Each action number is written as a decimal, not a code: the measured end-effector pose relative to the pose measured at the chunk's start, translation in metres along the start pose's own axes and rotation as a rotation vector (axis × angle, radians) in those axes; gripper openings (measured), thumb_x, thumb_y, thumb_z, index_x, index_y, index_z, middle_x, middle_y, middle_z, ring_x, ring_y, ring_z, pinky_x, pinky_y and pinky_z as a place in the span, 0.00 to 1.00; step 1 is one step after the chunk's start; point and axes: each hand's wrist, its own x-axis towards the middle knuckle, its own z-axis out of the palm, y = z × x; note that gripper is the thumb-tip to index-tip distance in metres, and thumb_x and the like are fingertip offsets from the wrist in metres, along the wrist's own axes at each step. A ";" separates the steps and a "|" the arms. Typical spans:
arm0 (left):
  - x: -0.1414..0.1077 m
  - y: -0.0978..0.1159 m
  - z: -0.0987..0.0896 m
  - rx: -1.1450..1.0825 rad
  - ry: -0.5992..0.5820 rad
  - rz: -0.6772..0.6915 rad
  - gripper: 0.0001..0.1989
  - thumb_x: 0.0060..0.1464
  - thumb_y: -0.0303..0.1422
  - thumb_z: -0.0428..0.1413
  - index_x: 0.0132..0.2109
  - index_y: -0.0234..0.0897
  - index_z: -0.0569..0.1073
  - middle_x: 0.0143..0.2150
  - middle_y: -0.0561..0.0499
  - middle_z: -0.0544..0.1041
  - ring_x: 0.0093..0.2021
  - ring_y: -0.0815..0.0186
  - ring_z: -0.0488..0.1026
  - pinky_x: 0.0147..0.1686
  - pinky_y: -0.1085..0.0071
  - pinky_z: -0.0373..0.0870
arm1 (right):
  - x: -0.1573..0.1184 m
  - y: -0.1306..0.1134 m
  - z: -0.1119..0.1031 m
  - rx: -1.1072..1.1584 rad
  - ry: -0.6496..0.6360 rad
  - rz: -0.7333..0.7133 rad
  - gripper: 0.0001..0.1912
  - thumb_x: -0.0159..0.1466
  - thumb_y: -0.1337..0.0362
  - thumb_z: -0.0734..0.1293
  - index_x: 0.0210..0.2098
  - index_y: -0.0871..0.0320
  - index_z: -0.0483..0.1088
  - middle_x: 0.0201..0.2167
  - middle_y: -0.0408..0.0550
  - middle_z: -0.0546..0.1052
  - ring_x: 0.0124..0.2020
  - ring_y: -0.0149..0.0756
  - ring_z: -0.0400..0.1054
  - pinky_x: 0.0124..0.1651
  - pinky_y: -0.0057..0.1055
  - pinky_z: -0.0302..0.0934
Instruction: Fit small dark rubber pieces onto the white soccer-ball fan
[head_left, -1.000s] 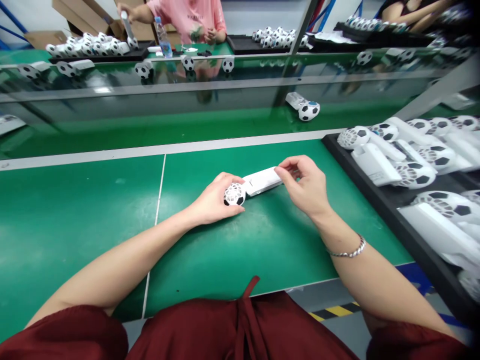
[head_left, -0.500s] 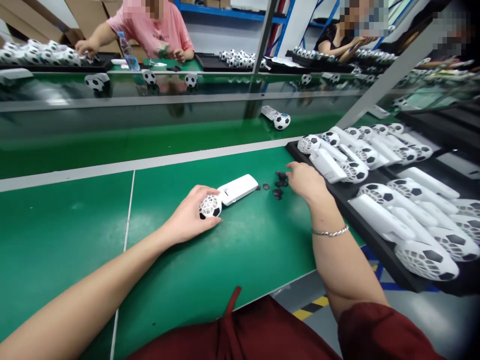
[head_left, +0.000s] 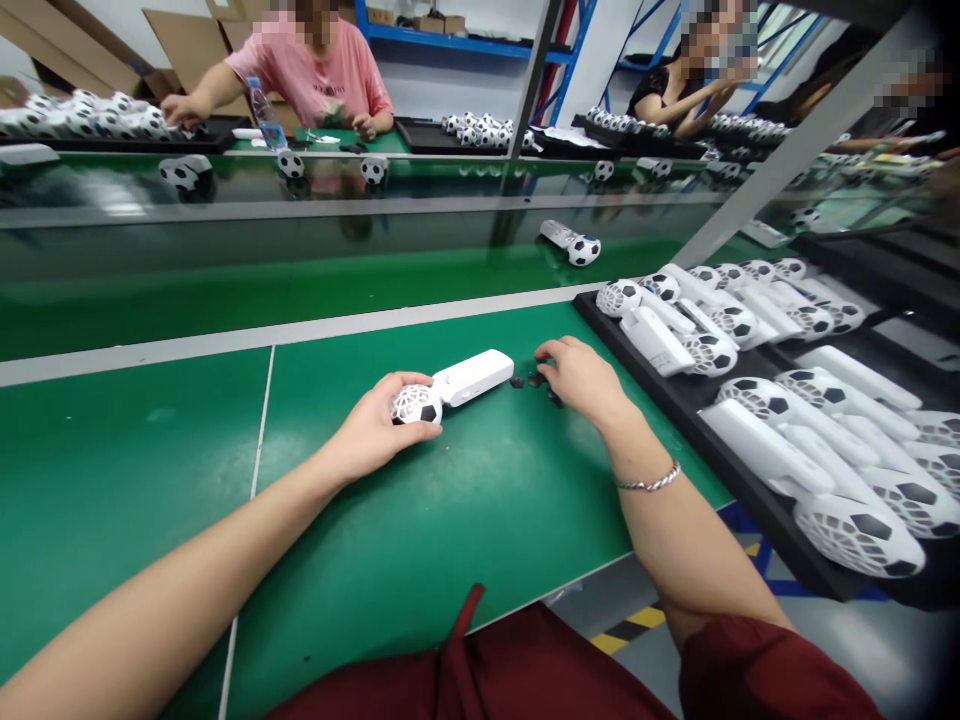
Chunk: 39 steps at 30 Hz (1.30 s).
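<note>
My left hand [head_left: 379,425] is wrapped round the football-patterned head of a white handheld device [head_left: 476,378], which lies on the green table [head_left: 420,540] with its handle pointing right. To the right, my right hand [head_left: 581,378] is over several small black pieces [head_left: 517,382], its thumb and forefinger bent toward them. Part of the pile is hidden under that hand, and whether a piece is between its fingertips is too small to tell.
Black trays [head_left: 667,420] of similar devices stand at the right. Beyond the pale rail [head_left: 337,325], another device [head_left: 583,249] lies on the green belt. Across it, a person in a pink shirt [head_left: 330,75] sits near a bottle [head_left: 266,115]. A slanted post [head_left: 772,155] rises at the right.
My right hand has moved left over the black pieces. The football head has turned in my left hand, showing a black patch on its right side. The device on the belt has shifted right.
</note>
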 end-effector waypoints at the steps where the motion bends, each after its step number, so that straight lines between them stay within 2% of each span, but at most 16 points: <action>1: 0.001 0.000 0.000 -0.080 0.000 -0.019 0.26 0.40 0.34 0.62 0.48 0.39 0.66 0.41 0.51 0.70 0.36 0.67 0.67 0.35 0.72 0.64 | 0.000 0.000 0.000 0.030 0.008 -0.024 0.11 0.61 0.65 0.61 0.43 0.56 0.69 0.41 0.50 0.70 0.43 0.38 0.64 0.40 0.30 0.59; 4: 0.002 0.001 0.001 -0.274 0.009 -0.074 0.26 0.39 0.32 0.63 0.48 0.38 0.65 0.37 0.53 0.70 0.31 0.71 0.66 0.30 0.76 0.62 | -0.001 -0.004 0.000 0.126 -0.029 -0.114 0.12 0.61 0.62 0.63 0.43 0.56 0.70 0.40 0.49 0.70 0.41 0.35 0.65 0.44 0.29 0.58; 9: 0.003 0.004 -0.002 -0.411 0.062 -0.153 0.27 0.41 0.36 0.62 0.49 0.39 0.64 0.39 0.53 0.71 0.35 0.70 0.66 0.33 0.78 0.62 | -0.005 -0.014 0.000 0.156 -0.106 -0.194 0.10 0.60 0.64 0.64 0.41 0.55 0.73 0.39 0.47 0.73 0.44 0.35 0.65 0.48 0.28 0.57; 16: 0.002 0.000 -0.007 -0.461 0.075 -0.199 0.30 0.41 0.43 0.62 0.52 0.41 0.64 0.45 0.51 0.72 0.41 0.64 0.68 0.37 0.75 0.63 | -0.007 -0.023 0.002 0.067 -0.073 -0.180 0.10 0.60 0.68 0.62 0.37 0.55 0.74 0.36 0.45 0.75 0.41 0.33 0.68 0.42 0.24 0.59; 25: -0.001 0.009 -0.002 -0.543 0.154 -0.232 0.34 0.37 0.45 0.63 0.52 0.41 0.65 0.44 0.49 0.74 0.42 0.61 0.71 0.37 0.73 0.67 | -0.017 -0.039 0.006 -0.110 -0.040 -0.199 0.11 0.59 0.73 0.58 0.32 0.63 0.72 0.33 0.54 0.73 0.37 0.41 0.68 0.38 0.33 0.59; 30: -0.001 0.009 -0.002 -0.554 0.172 -0.236 0.34 0.35 0.45 0.64 0.51 0.41 0.66 0.42 0.50 0.75 0.40 0.62 0.71 0.34 0.74 0.68 | -0.018 -0.041 0.011 -0.151 -0.019 -0.223 0.12 0.58 0.75 0.57 0.33 0.64 0.71 0.32 0.56 0.73 0.36 0.43 0.68 0.37 0.35 0.59; 39: -0.002 0.010 -0.002 -0.558 0.167 -0.229 0.33 0.37 0.44 0.64 0.51 0.41 0.65 0.44 0.49 0.74 0.42 0.62 0.71 0.37 0.74 0.67 | -0.016 -0.042 0.008 -0.151 -0.012 -0.185 0.17 0.54 0.80 0.55 0.37 0.65 0.69 0.36 0.56 0.72 0.38 0.42 0.67 0.38 0.34 0.59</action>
